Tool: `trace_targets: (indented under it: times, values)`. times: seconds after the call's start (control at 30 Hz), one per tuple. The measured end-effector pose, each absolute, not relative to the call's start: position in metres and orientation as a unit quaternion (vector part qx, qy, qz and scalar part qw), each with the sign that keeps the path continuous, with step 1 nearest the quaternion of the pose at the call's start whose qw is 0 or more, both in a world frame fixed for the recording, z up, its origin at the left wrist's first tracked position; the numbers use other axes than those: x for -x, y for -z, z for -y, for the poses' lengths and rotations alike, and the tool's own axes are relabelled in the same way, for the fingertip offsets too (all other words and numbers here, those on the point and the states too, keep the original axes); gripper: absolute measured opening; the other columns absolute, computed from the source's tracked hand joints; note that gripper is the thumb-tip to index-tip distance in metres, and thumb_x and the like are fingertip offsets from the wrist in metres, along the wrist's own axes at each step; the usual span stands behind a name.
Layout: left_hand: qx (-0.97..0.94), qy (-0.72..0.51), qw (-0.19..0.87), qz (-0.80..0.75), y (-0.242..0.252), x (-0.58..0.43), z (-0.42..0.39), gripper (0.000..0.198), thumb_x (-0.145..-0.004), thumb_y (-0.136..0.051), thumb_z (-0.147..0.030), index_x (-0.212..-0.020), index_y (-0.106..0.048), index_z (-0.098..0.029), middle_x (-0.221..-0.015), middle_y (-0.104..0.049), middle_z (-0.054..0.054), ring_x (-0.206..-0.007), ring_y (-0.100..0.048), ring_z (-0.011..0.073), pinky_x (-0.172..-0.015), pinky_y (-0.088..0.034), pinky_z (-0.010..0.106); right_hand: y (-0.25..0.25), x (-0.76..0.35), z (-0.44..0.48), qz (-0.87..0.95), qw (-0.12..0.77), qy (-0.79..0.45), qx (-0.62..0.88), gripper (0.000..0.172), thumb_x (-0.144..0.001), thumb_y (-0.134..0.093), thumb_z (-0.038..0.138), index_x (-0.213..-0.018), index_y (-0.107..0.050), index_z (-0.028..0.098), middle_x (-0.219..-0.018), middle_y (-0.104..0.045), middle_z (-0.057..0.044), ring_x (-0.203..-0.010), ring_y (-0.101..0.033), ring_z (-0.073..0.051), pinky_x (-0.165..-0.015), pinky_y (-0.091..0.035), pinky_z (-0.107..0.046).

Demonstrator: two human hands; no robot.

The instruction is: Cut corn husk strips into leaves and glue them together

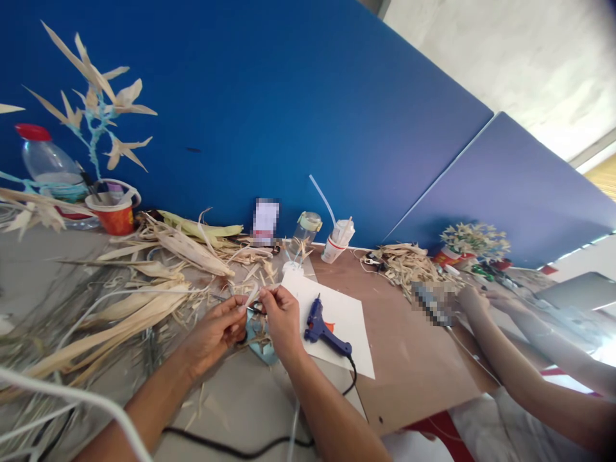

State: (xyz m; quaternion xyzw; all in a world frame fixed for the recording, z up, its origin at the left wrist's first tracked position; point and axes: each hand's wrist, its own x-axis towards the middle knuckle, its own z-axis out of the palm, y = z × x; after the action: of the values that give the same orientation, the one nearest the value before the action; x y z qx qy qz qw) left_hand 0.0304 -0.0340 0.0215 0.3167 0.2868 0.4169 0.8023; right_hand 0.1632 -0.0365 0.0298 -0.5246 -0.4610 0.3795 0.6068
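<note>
My left hand (224,326) is closed in a pinch on a small pale strip of corn husk (251,295). Close beside it, my right hand (282,316) is also closed, thumb and fingertips pressed together. A dark curved piece (257,308) shows between the two hands; I cannot make out what it is or which fingers grip it. Below the hands lies a light-blue piece (264,351) with husk scraps on it. Just right of my right hand, a blue hot glue gun (318,324) rests on a white sheet (359,333).
Dried corn husks (187,247) and thin stalks spread over the left side. A red cup (115,215) holds a husk-flower branch, near a red-capped bottle (48,160). A phone (265,221), glass jar (308,228) and white cup (338,240) line the blue partition. Another person's arms (500,346) work at right.
</note>
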Motion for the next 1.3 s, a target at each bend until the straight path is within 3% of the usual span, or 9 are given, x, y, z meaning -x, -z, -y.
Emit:
trace_targets:
  times: [0.23, 0.53, 0.73, 0.87, 1.0, 1.2, 1.3]
  values:
    - [-0.297, -0.430, 0.799, -0.297, -0.022, -0.032, 0.033, 0.026, -0.067, -0.081, -0.027, -0.074, -0.058, -0.017, -0.047, -0.040, -0.008, -0.042, -0.032, 0.0043, -0.043, -0.029, 0.016, -0.027, -0.163, 0.036, 0.448, 0.595, -0.419, 0.519, 0.021, -0.076, -0.057, 0.035, -0.062, -0.054, 0.019, -0.055, -0.049, 0.005, -0.052, -0.040, -0.010, -0.053, -0.033, -0.023]
    - [-0.296, -0.450, 0.789, -0.294, -0.025, -0.026, 0.030, 0.019, -0.071, -0.077, -0.023, -0.073, -0.059, -0.015, -0.048, -0.041, -0.008, -0.042, -0.031, 0.0038, -0.042, -0.029, 0.016, -0.025, -0.166, 0.031, 0.415, 0.601, -0.439, 0.523, 0.025, -0.074, -0.060, 0.036, -0.058, -0.051, 0.019, -0.049, -0.048, 0.007, -0.047, -0.036, -0.008, -0.048, -0.030, -0.022]
    - [-0.246, -0.559, 0.740, -0.282, -0.033, -0.008, 0.017, 0.014, -0.074, -0.073, -0.017, -0.073, -0.059, -0.015, -0.050, -0.041, -0.008, -0.041, -0.027, 0.0019, -0.042, -0.030, 0.014, -0.024, -0.173, 0.030, 0.495, 0.509, -0.453, 0.539, 0.028, -0.076, -0.058, 0.040, -0.058, -0.055, 0.018, -0.051, -0.050, 0.005, -0.047, -0.040, -0.009, -0.048, -0.030, -0.023]
    - [-0.220, -0.590, 0.725, -0.278, -0.034, 0.000, 0.013, 0.012, -0.074, -0.072, -0.015, -0.073, -0.060, -0.014, -0.049, -0.041, -0.009, -0.040, -0.028, 0.0018, -0.043, -0.034, 0.015, -0.024, -0.178, 0.031, 0.618, 0.436, -0.404, 0.514, 0.014, -0.071, -0.065, 0.029, -0.078, -0.068, 0.018, -0.070, -0.060, 0.001, -0.060, -0.051, -0.013, -0.060, -0.040, -0.025]
    - [-0.210, -0.593, 0.722, -0.288, -0.031, 0.002, 0.011, 0.013, -0.072, -0.074, -0.018, -0.077, -0.062, -0.014, -0.047, -0.043, -0.009, -0.039, -0.029, 0.0018, -0.045, -0.036, 0.015, -0.022, -0.185, 0.025, 0.622, 0.471, -0.293, 0.552, 0.027, -0.068, -0.065, 0.022, -0.094, -0.070, 0.018, -0.087, -0.065, -0.003, -0.070, -0.055, -0.015, -0.072, -0.045, -0.029]
    - [-0.214, -0.593, 0.721, -0.287, -0.030, -0.001, 0.013, 0.018, -0.070, -0.076, -0.020, -0.074, -0.060, -0.015, -0.049, -0.044, -0.009, -0.039, -0.030, 0.0014, -0.042, -0.032, 0.014, -0.016, -0.196, 0.013, 0.527, 0.531, -0.323, 0.580, 0.023, -0.076, -0.046, 0.020, -0.081, -0.068, 0.018, -0.064, -0.063, 0.001, -0.064, -0.057, -0.016, -0.068, -0.045, -0.029]
    - [-0.211, -0.599, 0.720, -0.282, -0.030, -0.004, 0.014, 0.019, -0.070, -0.076, -0.019, -0.071, -0.057, -0.016, -0.049, -0.045, -0.008, -0.038, -0.030, 0.0018, -0.041, -0.030, 0.015, -0.022, -0.198, 0.007, 0.564, 0.508, -0.274, 0.590, 0.022, -0.080, -0.051, 0.027, -0.090, -0.069, 0.018, -0.074, -0.067, -0.001, -0.070, -0.059, -0.017, -0.070, -0.046, -0.029]
